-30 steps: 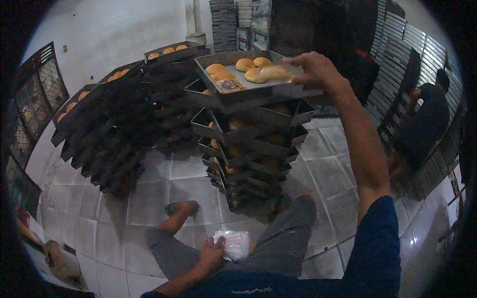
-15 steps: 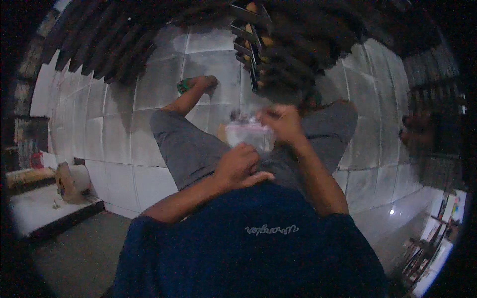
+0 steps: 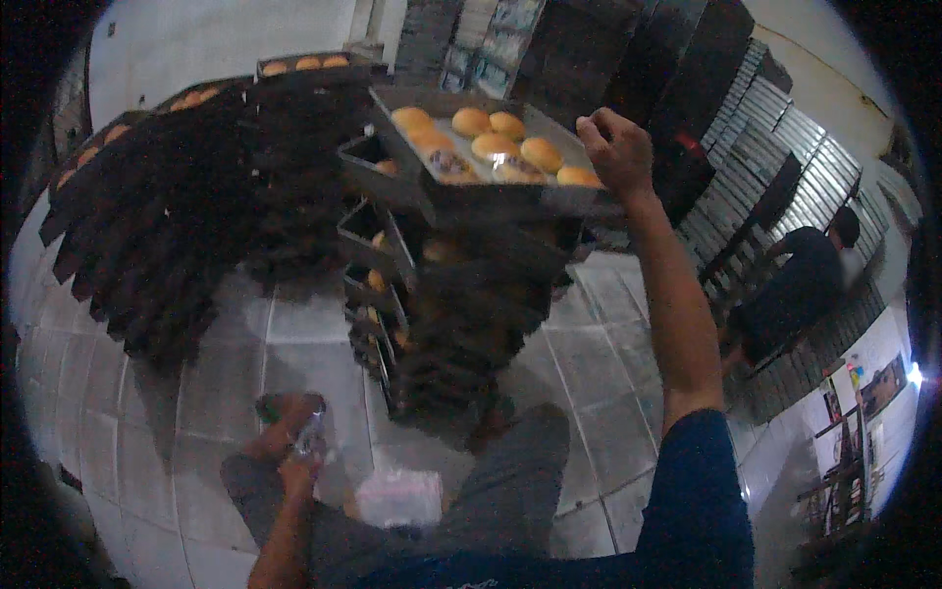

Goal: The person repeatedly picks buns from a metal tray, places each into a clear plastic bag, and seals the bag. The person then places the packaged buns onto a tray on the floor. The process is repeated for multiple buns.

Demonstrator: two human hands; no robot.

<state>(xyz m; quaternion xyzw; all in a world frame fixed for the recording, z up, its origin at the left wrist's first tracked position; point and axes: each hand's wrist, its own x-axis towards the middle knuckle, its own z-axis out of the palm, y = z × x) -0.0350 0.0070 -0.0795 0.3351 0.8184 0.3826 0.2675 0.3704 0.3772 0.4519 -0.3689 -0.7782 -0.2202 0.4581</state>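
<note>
A dark baking tray [image 3: 538,199] of round golden buns [image 3: 471,122] tops a tall stack. Two of its front buns look wrapped in clear printed plastic [image 3: 514,169]. By the tray's right rim is my right hand [image 3: 618,149], raised with its fingers curled closed; whatever they hold, if anything, is hidden. Low at the left, near my foot, my left hand [image 3: 300,465] is closed on a shiny clear plastic bag [image 3: 312,436], blurred. A pack of clear plastic bags [image 3: 400,496] with a pink band lies on my lap, touched by neither hand.
Below the tray, more stacked trays [image 3: 471,304] jut out at uneven angles. Further tray stacks [image 3: 157,206] stand at the left, buns on top. Another person [image 3: 800,280] bends by corrugated sheeting at the right. Pale tiles [image 3: 226,393] cover the floor.
The view has tilted up to the tray of buns. My right hand has left the bag pack and risen to the tray's right side. My left hand has moved left, with a plastic bag.
</note>
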